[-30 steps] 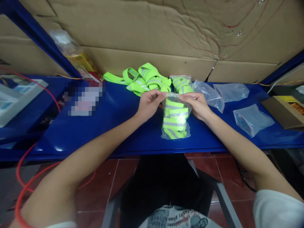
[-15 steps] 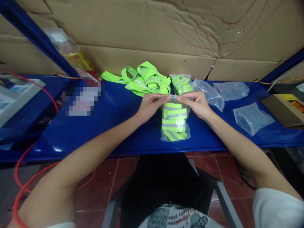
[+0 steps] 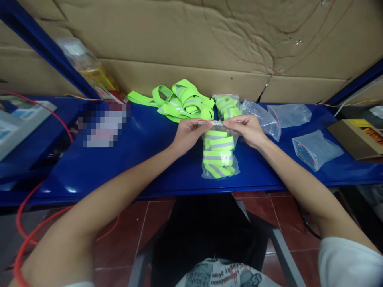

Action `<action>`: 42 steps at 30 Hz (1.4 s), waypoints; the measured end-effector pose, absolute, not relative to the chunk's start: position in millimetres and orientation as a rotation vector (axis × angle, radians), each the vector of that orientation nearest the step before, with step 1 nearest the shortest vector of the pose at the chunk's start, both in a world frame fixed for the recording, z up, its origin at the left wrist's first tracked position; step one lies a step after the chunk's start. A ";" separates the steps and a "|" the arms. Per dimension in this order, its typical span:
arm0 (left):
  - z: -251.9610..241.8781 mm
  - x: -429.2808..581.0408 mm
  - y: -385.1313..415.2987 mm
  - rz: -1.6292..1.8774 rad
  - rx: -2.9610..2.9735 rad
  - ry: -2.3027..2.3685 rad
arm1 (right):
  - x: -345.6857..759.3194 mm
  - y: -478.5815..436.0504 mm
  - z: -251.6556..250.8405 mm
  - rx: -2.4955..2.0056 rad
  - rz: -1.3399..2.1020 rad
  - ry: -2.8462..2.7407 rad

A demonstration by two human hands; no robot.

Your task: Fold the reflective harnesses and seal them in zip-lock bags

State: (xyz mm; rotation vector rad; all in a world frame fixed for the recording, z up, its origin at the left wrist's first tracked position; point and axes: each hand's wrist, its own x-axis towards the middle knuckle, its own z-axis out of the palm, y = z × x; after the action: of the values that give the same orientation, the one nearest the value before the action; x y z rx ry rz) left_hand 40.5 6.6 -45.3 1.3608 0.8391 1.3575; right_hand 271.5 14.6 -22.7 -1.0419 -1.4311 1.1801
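A clear zip bag (image 3: 220, 157) packed with folded neon-yellow reflective straps lies on the blue table in front of me. My left hand (image 3: 189, 134) pinches the left part of its top edge between thumb and fingers. On the right part of that same edge, my right hand (image 3: 249, 130) pinches it too. Just behind the hands sits a second filled zip bag (image 3: 227, 105). Loose neon reflective straps (image 3: 185, 99) lie in a tangled heap to its left.
Several clear zip bags (image 3: 317, 148) lie on the right of the blue table (image 3: 143, 159). An open cardboard box (image 3: 353, 141) stands at the far right. Back left are a bottle (image 3: 92, 73) and a blurred-out patch. A cardboard sheet (image 3: 167, 36) walls the back; red tubing hangs at left.
The view has shifted very slightly. Both hands keep their pinch on the bag's top edge, with almost no visible movement.
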 end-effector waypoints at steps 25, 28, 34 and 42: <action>-37.4 40.5 -0.2 1.333 1.564 0.818 | 265.8 7.6 -15.1 -1.030 1.104 -1.542; -41.1 40.2 1.9 1.344 1.574 0.830 | 266.8 7.2 -14.0 -1.032 1.101 -1.592; -44.1 39.8 3.3 1.347 1.586 0.831 | 266.5 7.5 -14.0 -1.002 1.017 -1.680; -36.1 41.6 -1.7 1.325 1.600 0.799 | 265.4 4.6 -12.9 -1.036 0.985 -1.631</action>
State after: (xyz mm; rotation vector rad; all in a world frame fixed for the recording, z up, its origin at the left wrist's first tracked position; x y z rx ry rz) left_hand 41.6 -1.7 -36.1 1.6002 0.7993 1.3253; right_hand 265.4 4.6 -12.9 -1.0364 -1.6312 0.9850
